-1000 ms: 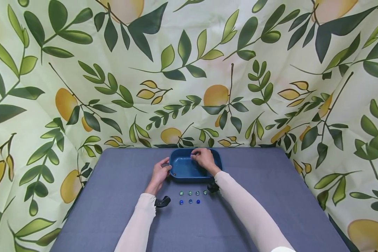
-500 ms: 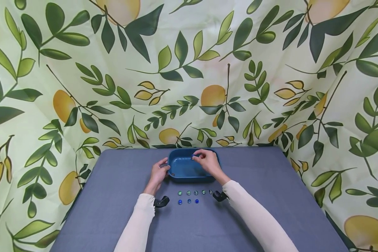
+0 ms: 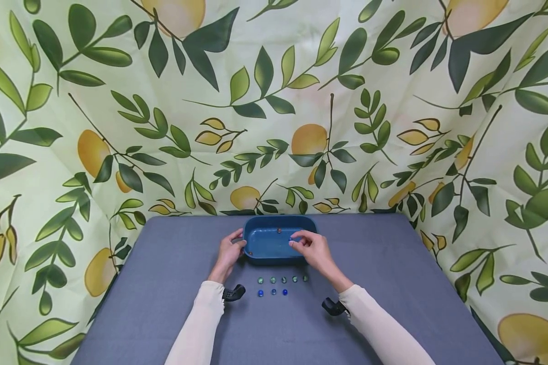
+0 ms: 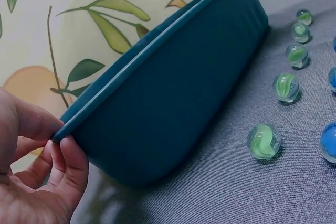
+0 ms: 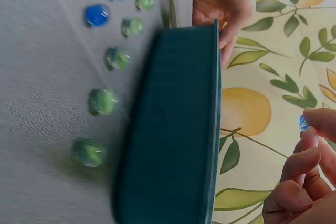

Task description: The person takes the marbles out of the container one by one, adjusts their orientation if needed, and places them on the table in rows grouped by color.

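At the far side of the table stands a teal-blue plastic tub (image 3: 278, 261). My left hand (image 3: 229, 253) pinches its rim at the left end, thumb and fingers on either side of the wall, as the left wrist view shows. Over the tub's right part hovers my right hand (image 3: 315, 249), pinching a blue glass marble (image 5: 303, 123) between thumb and index finger. Inside the tub, one small orange-brown marble (image 3: 279, 230) lies near the back wall and another orange-brown marble (image 3: 250, 253) near the front left corner.
In front of the tub, several clear marbles with green swirls (image 4: 264, 141) form a row on the grey cloth (image 3: 173, 324). Nearer to me lies a row of three blue marbles (image 3: 274, 292). Behind the table hangs a leaf-and-fruit patterned cloth (image 3: 255, 152).
My right hand has moved right and toward me across the tub with the blue marble, uncovering the orange-brown marble at the back and the rightmost green one. My left hand keeps its grip.
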A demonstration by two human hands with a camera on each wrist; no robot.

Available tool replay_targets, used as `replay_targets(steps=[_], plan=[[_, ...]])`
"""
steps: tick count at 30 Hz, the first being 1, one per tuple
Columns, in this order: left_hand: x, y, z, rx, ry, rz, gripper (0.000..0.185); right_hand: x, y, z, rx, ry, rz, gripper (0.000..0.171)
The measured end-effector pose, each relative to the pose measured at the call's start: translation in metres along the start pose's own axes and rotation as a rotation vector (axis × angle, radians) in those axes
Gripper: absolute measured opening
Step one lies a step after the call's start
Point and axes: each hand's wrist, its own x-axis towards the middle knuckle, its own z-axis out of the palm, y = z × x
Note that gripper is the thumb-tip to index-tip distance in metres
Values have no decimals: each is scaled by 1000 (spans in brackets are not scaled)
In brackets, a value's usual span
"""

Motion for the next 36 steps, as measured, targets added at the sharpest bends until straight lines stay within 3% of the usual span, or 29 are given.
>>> replay_targets(steps=[10, 18, 36], plan=[[1, -3, -1, 2, -9, 1, 50, -40, 13, -12, 17, -12, 31, 12], [2, -4, -2, 15, -16, -9, 49, -63, 26, -8, -10, -19, 34, 10], [4, -3, -1, 28, -8, -17, 49, -84, 45, 16, -60, -127, 115, 9]])
